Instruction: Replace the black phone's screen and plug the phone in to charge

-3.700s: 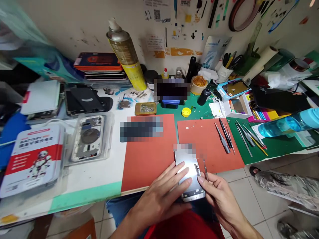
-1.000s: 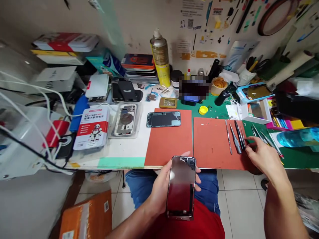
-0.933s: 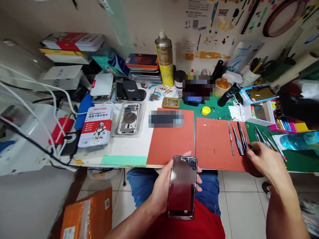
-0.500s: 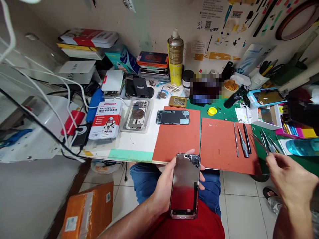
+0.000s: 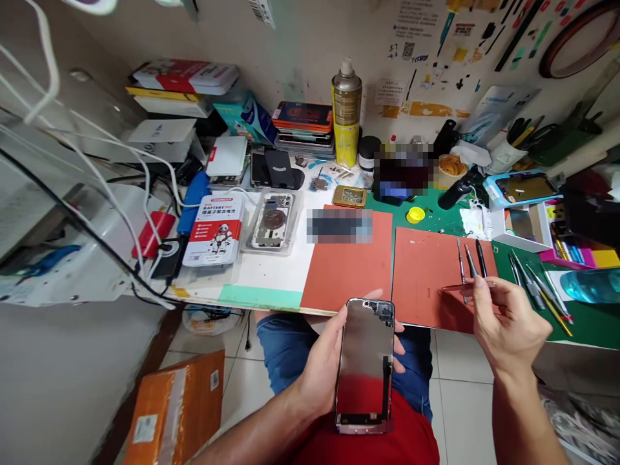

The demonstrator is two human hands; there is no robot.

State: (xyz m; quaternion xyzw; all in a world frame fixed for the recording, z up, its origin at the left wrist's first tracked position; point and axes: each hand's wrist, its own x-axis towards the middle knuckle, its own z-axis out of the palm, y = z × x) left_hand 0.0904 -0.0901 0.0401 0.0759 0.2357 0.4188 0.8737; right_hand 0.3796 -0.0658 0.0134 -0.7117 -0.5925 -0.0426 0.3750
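My left hand [image 5: 322,361] is closed around the edges of a phone screen assembly [image 5: 365,361], held over my lap. Its mirror-like back faces up, with small parts and dark flex cable along the top, right and lower edges. My right hand [image 5: 508,320] pinches slim metal tweezers [image 5: 454,287], whose tips point left over the right-hand red-brown mat [image 5: 411,271]. Just beyond that hand lie a metal pick [image 5: 461,258], a grey-handled tool [image 5: 471,260] and a black pen-like tool [image 5: 481,258].
An opened phone housing [image 5: 274,219] lies in a clear tray beside a battery box [image 5: 213,229]. Behind the left mat [image 5: 349,278] stand a small tin [image 5: 349,196] and a yellow spray can [image 5: 346,116]. More tweezers [image 5: 527,279] lie at right. White cables [image 5: 92,168] hang at left.
My right hand has moved left with the tweezers, from the green mat at the right to over the red-brown mat. My left hand still holds the screen assembly; the view has shifted slightly.
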